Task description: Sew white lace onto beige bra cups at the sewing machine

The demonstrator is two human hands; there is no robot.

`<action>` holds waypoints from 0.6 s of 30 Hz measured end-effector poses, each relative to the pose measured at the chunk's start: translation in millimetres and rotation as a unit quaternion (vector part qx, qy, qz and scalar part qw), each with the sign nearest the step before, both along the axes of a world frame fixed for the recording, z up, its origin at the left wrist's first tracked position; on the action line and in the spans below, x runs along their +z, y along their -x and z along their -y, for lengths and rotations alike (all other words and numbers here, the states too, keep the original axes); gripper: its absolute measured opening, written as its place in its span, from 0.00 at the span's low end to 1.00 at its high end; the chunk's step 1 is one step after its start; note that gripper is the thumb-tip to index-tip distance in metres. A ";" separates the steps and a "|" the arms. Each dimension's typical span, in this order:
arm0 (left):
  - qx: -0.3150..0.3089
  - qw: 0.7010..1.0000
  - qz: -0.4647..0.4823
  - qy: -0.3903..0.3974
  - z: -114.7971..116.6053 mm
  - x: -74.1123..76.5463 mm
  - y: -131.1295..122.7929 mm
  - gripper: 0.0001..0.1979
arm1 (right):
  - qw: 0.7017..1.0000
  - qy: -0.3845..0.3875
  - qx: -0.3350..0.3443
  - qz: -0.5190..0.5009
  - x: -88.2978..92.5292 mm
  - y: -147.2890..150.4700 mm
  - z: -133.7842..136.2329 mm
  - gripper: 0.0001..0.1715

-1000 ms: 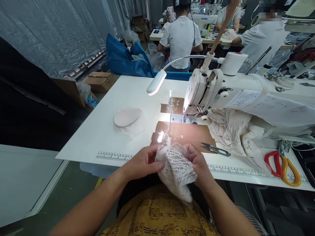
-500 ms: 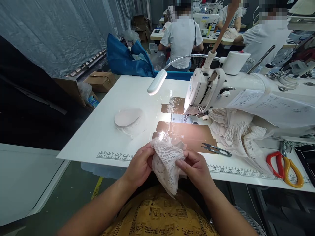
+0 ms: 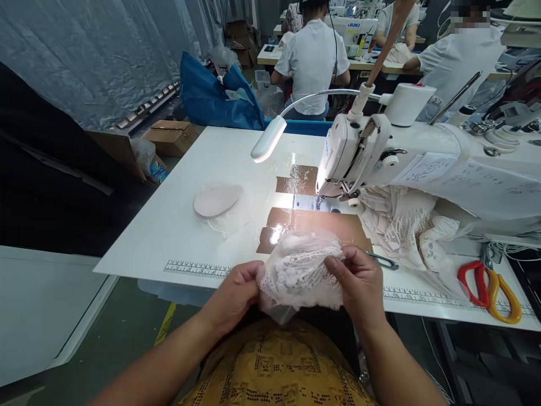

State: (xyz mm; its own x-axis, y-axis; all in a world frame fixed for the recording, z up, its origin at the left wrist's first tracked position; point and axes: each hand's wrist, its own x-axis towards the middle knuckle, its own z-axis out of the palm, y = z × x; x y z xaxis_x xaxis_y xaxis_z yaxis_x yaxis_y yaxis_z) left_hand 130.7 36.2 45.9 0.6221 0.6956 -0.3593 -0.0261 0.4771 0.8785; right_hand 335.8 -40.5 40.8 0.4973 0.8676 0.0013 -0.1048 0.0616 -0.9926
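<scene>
A pale pink piece of lace fabric (image 3: 302, 270) is stretched between my two hands, just over the front edge of the table. My left hand (image 3: 236, 290) pinches its left end, fingers closed. Its right side is gripped between thumb and fingers of my right hand (image 3: 359, 282). Behind the right hand, thread snips (image 3: 386, 261) lie on the table, with their blades hidden. Beyond the lace stands a white sewing machine (image 3: 389, 152), its needle area lit by a lamp (image 3: 269, 139).
An oval pale pad with lace (image 3: 217, 201) lies on the white table (image 3: 177, 225). More lace fabric (image 3: 409, 225) is heaped under the machine arm. Scissors with red and yellow handles (image 3: 490, 287) rest at the right. Co-workers (image 3: 313, 62) sit at machines behind a blue bag (image 3: 215, 98).
The lace, bunched and hanging down before, is now spread wider and flatter. My right hand has moved right and slightly up, now covering part of the thread snips.
</scene>
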 end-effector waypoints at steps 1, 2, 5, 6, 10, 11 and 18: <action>0.016 0.998 -0.009 -0.056 -6.5 3.7 6.2 0.07 | 1.000 0.006 0.028 -0.001 1.9 -2.2 -0.1 0.09; 0.033 0.991 -0.014 -0.127 -13.0 8.8 11.2 0.03 | 0.998 0.013 0.063 0.006 4.3 -3.0 -0.8 0.09; -0.024 0.948 -0.048 -0.315 -28.4 26.7 13.8 0.26 | 0.983 0.017 0.175 0.053 12.2 1.9 -5.3 0.10; -0.082 0.934 -0.066 -0.340 -31.7 31.6 10.7 0.34 | 0.976 0.010 0.204 0.075 14.5 4.7 -7.2 0.09; -0.253 0.912 -0.103 -0.305 -36.9 37.1 -8.5 0.22 | 0.957 -0.012 0.231 0.176 19.3 11.2 -12.9 0.08; -0.263 0.913 -0.100 -0.297 -36.9 35.7 -12.3 0.17 | 0.955 -0.016 0.219 0.200 19.7 11.0 -13.7 0.07; -0.265 0.909 -0.077 -0.311 -38.0 32.0 -19.3 0.13 | 0.954 -0.053 0.128 0.266 23.3 6.0 -17.9 0.06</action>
